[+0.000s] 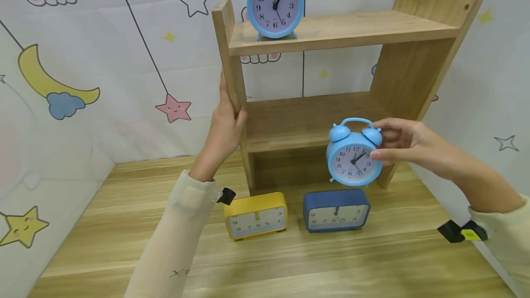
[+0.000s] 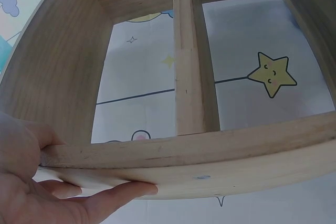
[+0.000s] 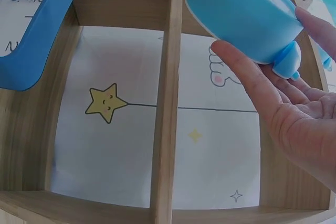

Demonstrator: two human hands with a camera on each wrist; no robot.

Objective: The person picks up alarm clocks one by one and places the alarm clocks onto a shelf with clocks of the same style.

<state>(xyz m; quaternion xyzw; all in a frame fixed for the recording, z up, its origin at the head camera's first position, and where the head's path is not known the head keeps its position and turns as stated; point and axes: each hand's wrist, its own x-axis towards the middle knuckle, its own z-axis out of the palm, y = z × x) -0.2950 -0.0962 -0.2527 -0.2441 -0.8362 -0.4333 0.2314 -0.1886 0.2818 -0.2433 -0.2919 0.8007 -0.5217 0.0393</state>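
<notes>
My right hand [image 1: 407, 144] pinches a light blue twin-bell alarm clock [image 1: 354, 160] by its right side, thumb at the front rim and fingers behind. The clock hangs upright in front of the wooden shelf's [image 1: 310, 125] middle board; the right wrist view shows its round back [image 3: 241, 17] above the fingers. My left hand [image 1: 227, 121] grips the shelf's left side panel, and in the left wrist view the fingers [image 2: 118, 195] wrap the panel's edge. A second light blue twin-bell clock [image 1: 275, 6] stands at the left end of the top board.
On the wood-grain table [image 1: 83, 224], a yellow rectangular clock [image 1: 256, 215] and a dark blue rectangular clock [image 1: 337, 210] stand before the shelf's foot. White sheets [image 1: 103, 72] printed with stars, clouds and a moon hang behind and at both sides.
</notes>
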